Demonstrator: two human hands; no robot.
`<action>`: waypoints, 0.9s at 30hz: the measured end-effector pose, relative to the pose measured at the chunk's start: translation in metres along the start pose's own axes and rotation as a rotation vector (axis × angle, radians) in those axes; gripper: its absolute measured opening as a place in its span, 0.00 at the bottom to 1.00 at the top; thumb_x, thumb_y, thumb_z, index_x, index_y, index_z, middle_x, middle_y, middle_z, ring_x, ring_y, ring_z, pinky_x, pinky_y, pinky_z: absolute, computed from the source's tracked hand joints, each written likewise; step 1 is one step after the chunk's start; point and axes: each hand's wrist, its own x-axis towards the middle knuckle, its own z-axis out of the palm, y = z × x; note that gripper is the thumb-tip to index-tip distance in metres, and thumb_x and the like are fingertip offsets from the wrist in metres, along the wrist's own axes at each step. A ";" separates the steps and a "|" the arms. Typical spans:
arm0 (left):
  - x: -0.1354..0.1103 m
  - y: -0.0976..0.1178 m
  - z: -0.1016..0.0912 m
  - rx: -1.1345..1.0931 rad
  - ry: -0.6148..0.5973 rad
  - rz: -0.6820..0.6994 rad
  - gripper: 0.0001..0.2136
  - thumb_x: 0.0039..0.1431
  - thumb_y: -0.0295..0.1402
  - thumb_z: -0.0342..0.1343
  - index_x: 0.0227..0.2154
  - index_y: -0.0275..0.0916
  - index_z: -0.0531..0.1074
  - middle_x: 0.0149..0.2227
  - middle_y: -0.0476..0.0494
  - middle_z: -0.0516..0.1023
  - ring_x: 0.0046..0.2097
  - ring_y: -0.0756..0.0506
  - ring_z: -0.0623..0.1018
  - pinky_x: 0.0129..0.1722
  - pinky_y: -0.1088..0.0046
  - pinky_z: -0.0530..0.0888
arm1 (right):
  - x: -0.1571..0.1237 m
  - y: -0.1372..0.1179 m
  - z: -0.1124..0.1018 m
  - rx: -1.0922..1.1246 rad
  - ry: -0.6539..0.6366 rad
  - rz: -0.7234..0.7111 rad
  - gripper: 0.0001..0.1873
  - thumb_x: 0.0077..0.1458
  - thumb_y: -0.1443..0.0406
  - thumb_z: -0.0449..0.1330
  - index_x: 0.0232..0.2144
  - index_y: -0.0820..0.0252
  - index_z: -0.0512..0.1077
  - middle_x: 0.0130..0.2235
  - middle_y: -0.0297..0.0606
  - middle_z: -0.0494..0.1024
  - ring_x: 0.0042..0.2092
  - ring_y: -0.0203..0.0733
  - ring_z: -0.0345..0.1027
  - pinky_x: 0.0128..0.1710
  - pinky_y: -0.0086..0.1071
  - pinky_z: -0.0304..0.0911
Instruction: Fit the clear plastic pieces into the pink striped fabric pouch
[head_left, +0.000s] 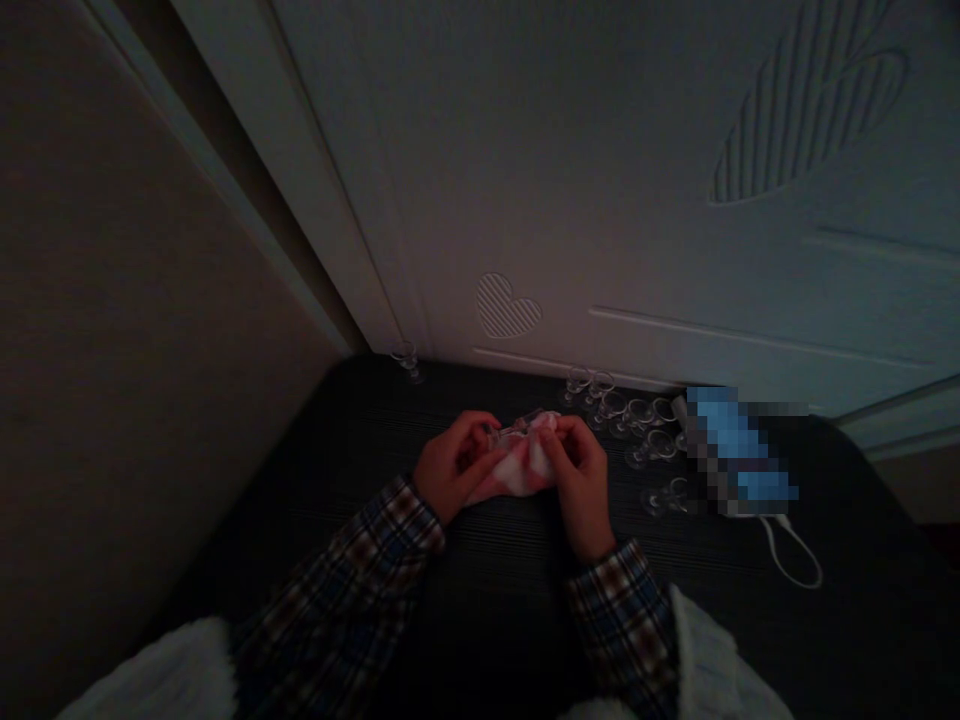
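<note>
My left hand [456,462] has its fingers curled round a small clear glass [516,430], which lies tilted, partly hidden by fingers and cloth. A pink-and-white cloth [514,472] is bunched under and against the glass. My right hand [583,478] pinches the cloth at the glass's right end. Both hands are just above the dark table [360,500]. Dim light blurs the glass's outline.
Several small stemmed glasses [639,416] stand to the right of my hands, and one glass [409,363] stands at the back left. A pixelated phone-like device [739,450] with a white cable [802,575] lies at the right. A white heart-patterned panel [420,200] rises behind the table.
</note>
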 end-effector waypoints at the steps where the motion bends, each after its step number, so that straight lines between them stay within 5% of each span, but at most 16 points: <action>1: 0.000 0.000 -0.001 0.024 0.001 0.005 0.12 0.54 0.36 0.52 0.41 0.38 0.64 0.26 0.52 0.66 0.26 0.53 0.69 0.26 0.78 0.67 | 0.000 -0.001 0.000 -0.002 -0.002 -0.004 0.10 0.52 0.58 0.54 0.31 0.59 0.68 0.29 0.32 0.70 0.29 0.33 0.61 0.28 0.26 0.58; 11: 0.001 -0.002 -0.005 0.041 -0.003 -0.080 0.15 0.58 0.40 0.43 0.30 0.35 0.69 0.22 0.50 0.69 0.25 0.51 0.68 0.24 0.77 0.64 | -0.005 -0.007 0.002 -0.060 -0.047 -0.033 0.09 0.52 0.58 0.55 0.31 0.58 0.69 0.27 0.31 0.70 0.27 0.32 0.61 0.26 0.25 0.57; 18: -0.001 -0.002 0.000 -0.078 0.015 -0.003 0.19 0.54 0.38 0.52 0.47 0.38 0.60 0.33 0.48 0.70 0.26 0.53 0.70 0.25 0.78 0.68 | -0.002 -0.003 0.001 0.000 -0.029 -0.013 0.09 0.52 0.59 0.55 0.31 0.59 0.68 0.28 0.31 0.69 0.28 0.32 0.61 0.27 0.25 0.57; 27: -0.001 -0.002 -0.002 0.052 0.015 0.000 0.13 0.52 0.35 0.54 0.40 0.38 0.67 0.24 0.53 0.70 0.24 0.53 0.70 0.25 0.79 0.67 | -0.003 -0.003 0.000 0.013 -0.039 0.008 0.10 0.52 0.58 0.54 0.32 0.59 0.68 0.29 0.32 0.71 0.29 0.33 0.63 0.27 0.26 0.58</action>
